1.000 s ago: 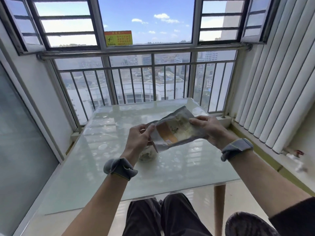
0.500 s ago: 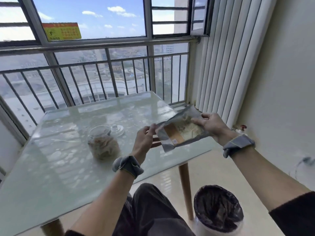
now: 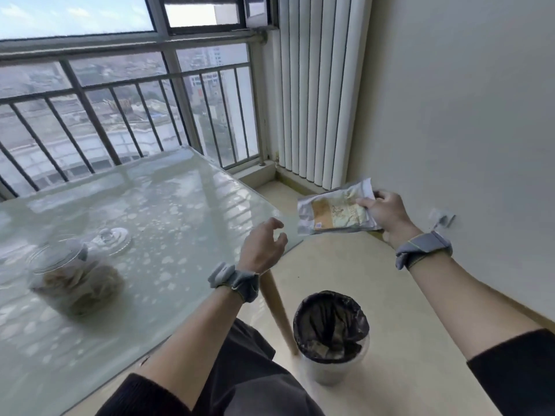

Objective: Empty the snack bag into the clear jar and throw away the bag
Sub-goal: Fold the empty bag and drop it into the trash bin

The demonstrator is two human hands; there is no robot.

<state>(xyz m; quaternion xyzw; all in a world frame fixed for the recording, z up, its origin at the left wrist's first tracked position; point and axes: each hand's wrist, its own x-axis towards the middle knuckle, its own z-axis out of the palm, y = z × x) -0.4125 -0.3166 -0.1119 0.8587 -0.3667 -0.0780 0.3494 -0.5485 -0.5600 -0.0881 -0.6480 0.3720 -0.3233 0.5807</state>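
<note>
The silver and tan snack bag hangs flat in the air past the table's right edge, pinched at its right end by my right hand. My left hand hovers over the table's right corner with loose fingers and holds nothing. The clear jar stands at the left of the glass table with pale snacks inside and its mouth uncovered. Its glass lid lies on the table just behind it. A bin with a black liner stands on the floor below the bag, beside the table leg.
A wooden table leg slants down next to the bin. Window railing runs behind the table. White vertical blinds and a plain wall close off the right side. My knees show at the bottom.
My left hand has let go of the bag, which my right hand alone has carried rightward off the table. The view has swung right and down, showing the whole bin.
</note>
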